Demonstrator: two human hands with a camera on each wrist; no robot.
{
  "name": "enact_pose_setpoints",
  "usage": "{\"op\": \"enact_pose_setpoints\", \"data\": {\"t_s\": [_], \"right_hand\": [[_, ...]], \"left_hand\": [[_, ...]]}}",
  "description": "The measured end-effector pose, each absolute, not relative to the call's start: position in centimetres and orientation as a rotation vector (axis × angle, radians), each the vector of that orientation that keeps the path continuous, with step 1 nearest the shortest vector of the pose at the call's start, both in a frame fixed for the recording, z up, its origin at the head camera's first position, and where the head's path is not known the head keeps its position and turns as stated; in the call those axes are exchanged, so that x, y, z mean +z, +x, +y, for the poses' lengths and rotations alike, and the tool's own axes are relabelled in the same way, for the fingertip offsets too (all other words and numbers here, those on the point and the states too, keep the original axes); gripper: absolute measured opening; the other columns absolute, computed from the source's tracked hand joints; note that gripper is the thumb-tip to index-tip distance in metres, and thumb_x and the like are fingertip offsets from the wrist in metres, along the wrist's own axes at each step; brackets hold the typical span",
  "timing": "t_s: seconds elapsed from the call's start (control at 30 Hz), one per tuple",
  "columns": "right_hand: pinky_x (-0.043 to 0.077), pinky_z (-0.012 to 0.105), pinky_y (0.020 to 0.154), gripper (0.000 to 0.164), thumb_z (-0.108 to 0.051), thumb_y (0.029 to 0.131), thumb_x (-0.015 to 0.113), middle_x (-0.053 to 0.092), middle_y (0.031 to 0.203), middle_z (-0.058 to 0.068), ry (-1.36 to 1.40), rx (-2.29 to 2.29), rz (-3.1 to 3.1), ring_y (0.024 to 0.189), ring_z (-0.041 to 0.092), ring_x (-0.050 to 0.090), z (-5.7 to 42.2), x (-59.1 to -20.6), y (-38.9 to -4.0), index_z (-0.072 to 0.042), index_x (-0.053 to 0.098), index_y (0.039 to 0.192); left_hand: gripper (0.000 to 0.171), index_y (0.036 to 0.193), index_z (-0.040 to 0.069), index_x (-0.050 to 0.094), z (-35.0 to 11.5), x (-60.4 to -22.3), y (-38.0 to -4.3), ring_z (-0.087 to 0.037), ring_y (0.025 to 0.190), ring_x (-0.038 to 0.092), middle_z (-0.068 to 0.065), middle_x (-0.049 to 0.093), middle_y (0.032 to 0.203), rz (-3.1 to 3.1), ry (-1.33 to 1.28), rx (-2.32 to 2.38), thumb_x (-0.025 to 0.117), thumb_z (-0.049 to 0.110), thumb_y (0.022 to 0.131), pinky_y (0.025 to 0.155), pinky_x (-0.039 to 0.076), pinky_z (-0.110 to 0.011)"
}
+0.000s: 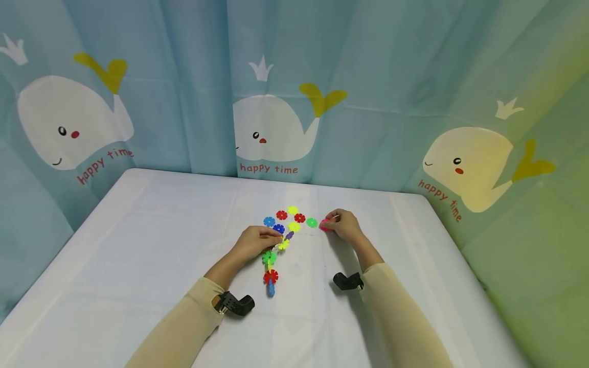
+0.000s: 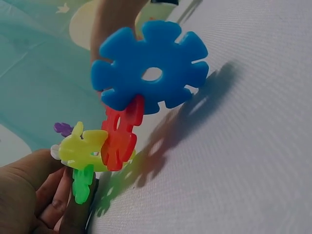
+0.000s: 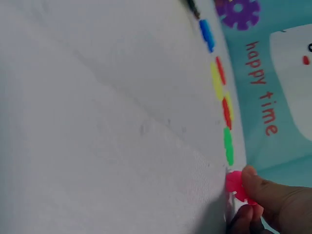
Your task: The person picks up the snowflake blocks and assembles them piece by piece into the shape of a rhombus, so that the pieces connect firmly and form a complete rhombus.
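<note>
My left hand (image 1: 254,243) grips a chain of interlocked flower-shaped plastic discs near its far end. Running toward me along it are a purple disc (image 1: 289,235), a yellow one (image 1: 284,245), a green one (image 1: 268,258), a red one (image 1: 271,276) and a blue one (image 1: 271,290). In the left wrist view the blue disc (image 2: 131,63) is closest, slotted into the red disc (image 2: 117,141), with the left fingers behind. Over at the right, my right hand (image 1: 346,226) pinches a pink disc (image 3: 236,183) between thumb and fingers, tilted up off the cloth.
Loose discs lie on the white-covered table (image 1: 184,214) between and beyond the hands: green (image 1: 312,223), red (image 1: 300,218), yellow (image 1: 293,210), light blue (image 1: 269,221), and several others. A blue whale-print curtain (image 1: 193,102) hangs along the table's far edge.
</note>
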State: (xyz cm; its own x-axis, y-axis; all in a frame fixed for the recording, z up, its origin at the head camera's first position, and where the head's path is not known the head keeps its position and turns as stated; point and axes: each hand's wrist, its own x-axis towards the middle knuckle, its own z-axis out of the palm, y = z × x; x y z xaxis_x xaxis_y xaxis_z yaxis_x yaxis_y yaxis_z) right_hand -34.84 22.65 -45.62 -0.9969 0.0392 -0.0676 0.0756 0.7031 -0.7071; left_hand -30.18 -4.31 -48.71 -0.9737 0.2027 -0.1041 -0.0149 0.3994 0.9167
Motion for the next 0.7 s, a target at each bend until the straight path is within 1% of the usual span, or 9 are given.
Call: {"op": "enact_pose_setpoints", "data": {"t_s": [0.1, 0.23, 0.37, 0.47, 0.53, 0.63, 0.7], "right_hand": [[0.042, 0.022, 0.059, 0.021, -0.016, 0.09, 0.073, 0.057, 0.077, 0.002, 0.092, -1.31, 2.815, 0.067, 0.011, 0.049, 22.6, -46.0, -33.9, 0.001, 0.064, 0.098], [0.045, 0.02, 0.058, 0.021, -0.015, 0.092, 0.07, 0.063, 0.079, 0.001, 0.101, -1.46, 2.72, 0.066, 0.009, 0.053, 21.8, -46.4, -32.8, 0.0, 0.065, 0.104], [0.048, 0.021, 0.062, 0.025, -0.016, 0.093, 0.069, 0.07, 0.09, 0.006, 0.108, -1.576, 2.623, 0.069, 0.008, 0.06, 20.6, -46.7, -31.8, -0.003, 0.066, 0.115], [0.05, 0.021, 0.066, 0.027, -0.015, 0.093, 0.068, 0.071, 0.1, 0.011, 0.093, -1.657, 2.572, 0.074, 0.007, 0.064, 19.7, -46.8, -31.3, -0.003, 0.067, 0.118], [0.052, 0.02, 0.067, 0.029, -0.012, 0.093, 0.069, 0.072, 0.103, 0.013, 0.066, -1.703, 2.547, 0.076, 0.008, 0.065, 19.1, -46.8, -31.1, -0.002, 0.067, 0.119], [0.052, 0.019, 0.066, 0.029, -0.01, 0.091, 0.07, 0.073, 0.101, 0.015, 0.047, -1.743, 2.526, 0.075, 0.009, 0.066, 18.4, -46.9, -30.8, -0.002, 0.067, 0.119], [0.052, 0.02, 0.064, 0.028, -0.009, 0.091, 0.07, 0.073, 0.098, 0.013, 0.041, -1.759, 2.521, 0.074, 0.009, 0.066, 18.1, -47.0, -30.7, -0.001, 0.068, 0.117]], "left_hand": [[0.023, 0.105, 0.014, 0.077, -4.2, -48.7, -30.2, -0.008, 0.084, 0.065, 0.002, 0.074, 0.097, 2.461, 0.164, 1.596, 0.074, 0.03, 0.089, 0.076, 0.054, -0.025], [0.022, 0.104, 0.015, 0.077, -4.2, -48.7, -30.2, -0.008, 0.083, 0.064, 0.003, 0.074, 0.096, 2.472, 0.169, 1.585, 0.074, 0.031, 0.089, 0.075, 0.053, -0.025], [0.021, 0.103, 0.016, 0.077, -4.2, -48.8, -30.1, -0.009, 0.082, 0.063, 0.003, 0.074, 0.097, 2.478, 0.18, 1.582, 0.074, 0.031, 0.089, 0.074, 0.053, -0.024], [0.021, 0.103, 0.016, 0.077, -4.1, -48.8, -30.1, -0.009, 0.083, 0.064, 0.003, 0.074, 0.097, 2.486, 0.198, 1.582, 0.074, 0.031, 0.089, 0.074, 0.052, -0.024], [0.021, 0.103, 0.016, 0.078, -4.1, -48.8, -30.1, -0.009, 0.083, 0.064, 0.002, 0.074, 0.097, 2.49, 0.206, 1.581, 0.074, 0.031, 0.089, 0.075, 0.053, -0.024], [0.022, 0.103, 0.016, 0.077, -4.1, -48.8, -30.2, -0.009, 0.084, 0.064, 0.002, 0.074, 0.098, 2.493, 0.211, 1.574, 0.074, 0.031, 0.089, 0.076, 0.053, -0.025], [0.022, 0.104, 0.016, 0.077, -4.1, -48.8, -30.2, -0.009, 0.086, 0.064, 0.003, 0.074, 0.099, 2.497, 0.208, 1.562, 0.074, 0.032, 0.089, 0.078, 0.053, -0.026]]}}
